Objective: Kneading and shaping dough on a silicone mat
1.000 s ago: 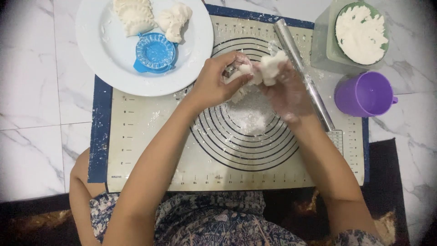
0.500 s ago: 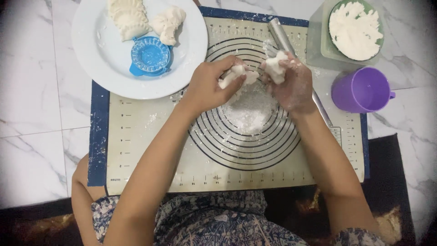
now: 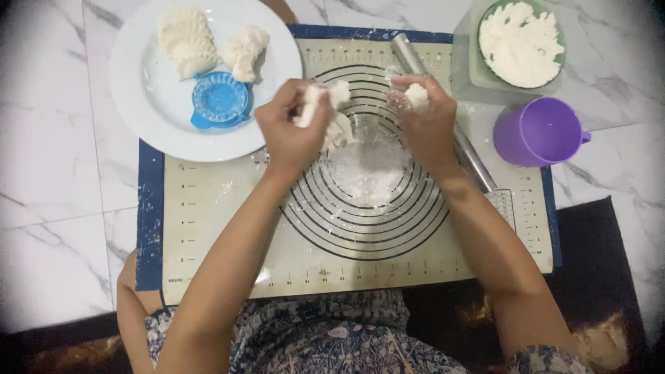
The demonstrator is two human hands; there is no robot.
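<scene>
Here the left hand (image 3: 291,131) grips the larger dough lump (image 3: 325,111) while the right hand (image 3: 426,118) pinches a small dough piece (image 3: 417,95), held apart above the floured mat (image 3: 208,228).

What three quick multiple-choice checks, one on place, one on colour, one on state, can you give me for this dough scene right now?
1. Where does the blue dumpling press lie?
A. on the white plate
B. on the mat
C. in the cup

2. What colour is the cup?
A. green
B. purple
C. white

3. How is the dough held?
A. one lump, both hands
B. lying on the mat
C. a piece in each hand

A: the press rests on the plate beside shaped dumplings.
B: the cup is purple.
C: left hand and right hand each grip dough, apart.
</scene>
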